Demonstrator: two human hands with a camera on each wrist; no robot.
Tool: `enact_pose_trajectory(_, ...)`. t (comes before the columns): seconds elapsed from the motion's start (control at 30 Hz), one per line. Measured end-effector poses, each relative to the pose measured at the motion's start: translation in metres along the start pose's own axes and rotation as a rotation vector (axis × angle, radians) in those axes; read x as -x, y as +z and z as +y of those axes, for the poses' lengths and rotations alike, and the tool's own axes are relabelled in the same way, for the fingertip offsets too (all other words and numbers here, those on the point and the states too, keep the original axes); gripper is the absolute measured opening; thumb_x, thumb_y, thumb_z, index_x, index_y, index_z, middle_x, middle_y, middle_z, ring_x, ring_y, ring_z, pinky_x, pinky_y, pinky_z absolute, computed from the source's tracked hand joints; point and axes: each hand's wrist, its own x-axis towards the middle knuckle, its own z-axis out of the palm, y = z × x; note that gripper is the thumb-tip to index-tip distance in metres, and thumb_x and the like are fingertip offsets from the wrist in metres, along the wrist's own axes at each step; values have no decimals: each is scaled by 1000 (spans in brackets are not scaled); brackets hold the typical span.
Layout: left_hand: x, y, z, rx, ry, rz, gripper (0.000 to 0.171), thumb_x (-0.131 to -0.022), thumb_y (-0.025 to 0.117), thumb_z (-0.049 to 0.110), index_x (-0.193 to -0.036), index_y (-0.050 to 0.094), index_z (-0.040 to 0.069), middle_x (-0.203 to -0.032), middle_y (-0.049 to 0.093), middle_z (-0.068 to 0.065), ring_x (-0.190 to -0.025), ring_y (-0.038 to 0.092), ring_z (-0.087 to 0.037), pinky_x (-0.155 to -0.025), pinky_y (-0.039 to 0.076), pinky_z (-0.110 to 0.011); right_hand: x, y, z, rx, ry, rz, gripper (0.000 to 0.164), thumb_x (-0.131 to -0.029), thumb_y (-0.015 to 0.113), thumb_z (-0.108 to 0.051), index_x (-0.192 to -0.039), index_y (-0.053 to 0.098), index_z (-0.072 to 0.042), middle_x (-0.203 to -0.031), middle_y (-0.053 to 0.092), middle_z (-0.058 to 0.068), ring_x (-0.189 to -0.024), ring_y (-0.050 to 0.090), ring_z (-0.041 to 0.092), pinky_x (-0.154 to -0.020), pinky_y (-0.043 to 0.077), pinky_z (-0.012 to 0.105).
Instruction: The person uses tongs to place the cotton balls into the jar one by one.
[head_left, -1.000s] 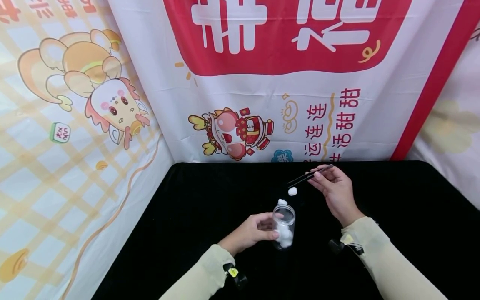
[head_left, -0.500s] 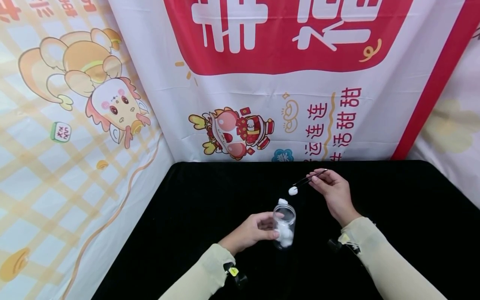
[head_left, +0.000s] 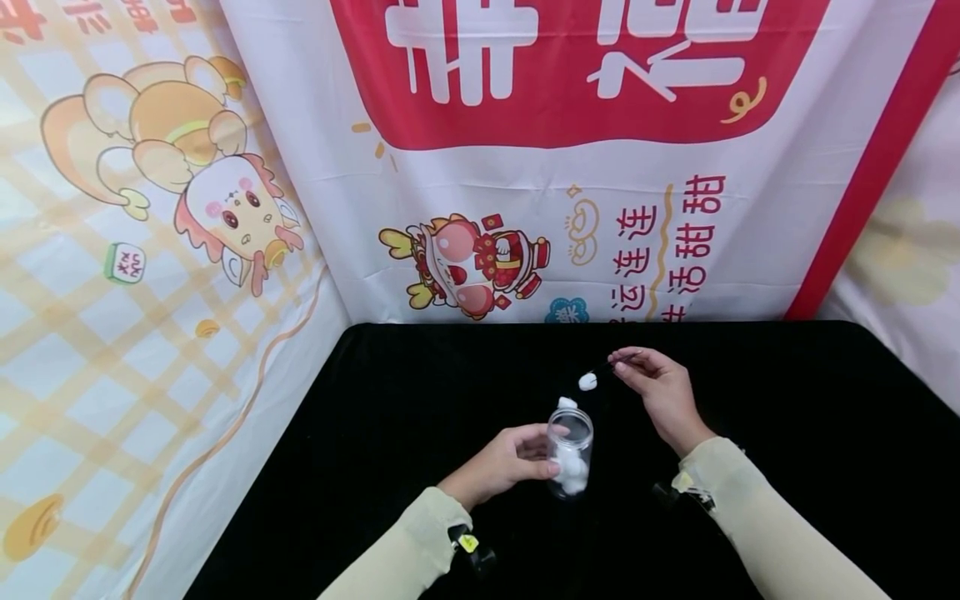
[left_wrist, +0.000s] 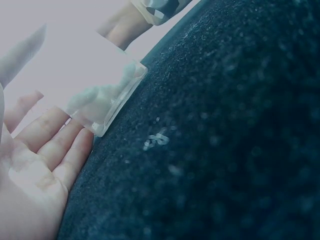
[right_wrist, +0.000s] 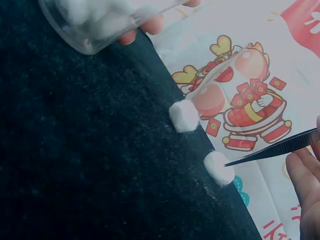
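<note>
My left hand (head_left: 501,463) holds a clear jar (head_left: 575,423) upright on the black cloth, thumb in front and fingers behind. Several white cotton balls (head_left: 572,477) lie inside it; no lid is on its mouth. My right hand (head_left: 663,397) pinches dark tweezers (right_wrist: 280,148). In the right wrist view, the tweezers' tips touch one cotton ball (right_wrist: 219,168) on the cloth; I cannot tell if they squeeze it. A second loose cotton ball (right_wrist: 184,116) rests between that one and the jar. The left wrist view shows the jar's lower end (left_wrist: 102,107) beside the fingers, washed out by glare.
Black cloth (head_left: 420,383) covers the table. A white and red printed curtain (head_left: 480,183) hangs behind its far edge, and a yellow checked sheet (head_left: 150,350) hangs on the left. Wrist cameras sit at both sleeves, one by the left cuff (head_left: 472,546).
My right hand has moved down, slightly toward me, and the tweezers have come down from above the farther cotton ball onto it. The left hand and jar have stayed in place.
</note>
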Motion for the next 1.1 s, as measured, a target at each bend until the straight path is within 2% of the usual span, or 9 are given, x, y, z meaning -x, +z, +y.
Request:
enact_pose_trajectory(0.3, -1, -1, -3, -11, 25, -13, 46, -91, 69, 14, -135, 57, 15, -129, 58, -4, -117, 57, -20, -95, 48, -36, 1, -1, 5, 53, 13, 5, 29, -90, 68, -3, -115, 60, 11, -112, 66, 21, -101, 64, 18, -86, 52, 24)
enact_pose_trajectory(0.5, -1, -2, -3, -10, 26, -16, 46, -91, 69, 16, -135, 57, 16, -129, 59, -3, -116, 58, -20, -95, 48, -35, 1, -4, 11, -9, 52, 43, 29, -90, 68, -3, -113, 58, 12, -105, 68, 14, -97, 65, 17, -85, 53, 28)
enact_pose_trajectory(0.63, -1, -2, -2, -8, 25, -19, 46, -91, 70, 16, -135, 57, 16, -129, 59, -3, -117, 57, -20, -95, 48, -35, 0, -7, 16, -64, 53, 64, 31, -90, 67, 0, -114, 55, 15, -103, 68, 14, -95, 66, 17, -84, 53, 29)
enact_pose_trajectory(0.73, 0, -2, -2, -1, 23, -19, 46, -91, 70, 16, -135, 57, 16, -129, 59, -4, -117, 57, -20, -95, 48, -36, -1, -8, 18, -61, 49, 98, 31, -90, 67, 0, -114, 55, 16, -103, 67, 15, -92, 66, 18, -84, 54, 29)
enact_pose_trajectory(0.83, 0, -2, -2, 6, 19, -18, 46, -91, 70, 17, -135, 56, 16, -129, 58, -4, -117, 57, -20, -95, 48, -36, -2, -9, 18, 18, 41, 129, 30, -91, 66, -2, -114, 55, 14, -103, 65, 15, -92, 65, 15, -83, 54, 27)
enact_pose_trajectory(0.97, 0, -2, -1, 9, 9, -17, 46, -91, 69, 17, -135, 56, 17, -129, 58, -3, -118, 57, -20, -95, 48, -36, -2, -8, 18, 180, 1, 168, 24, -93, 64, -2, -112, 58, 12, -104, 64, 18, -89, 65, 12, -81, 54, 24)
enact_pose_trajectory(1.1, 0, -2, -1, 8, 5, -16, 47, -91, 69, 16, -135, 56, 17, -130, 58, -3, -118, 57, -20, -95, 48, -37, -3, -7, 18, 310, -47, 235, 20, -92, 66, -6, -106, 62, 8, -97, 67, 18, -80, 66, 7, -75, 54, 20)
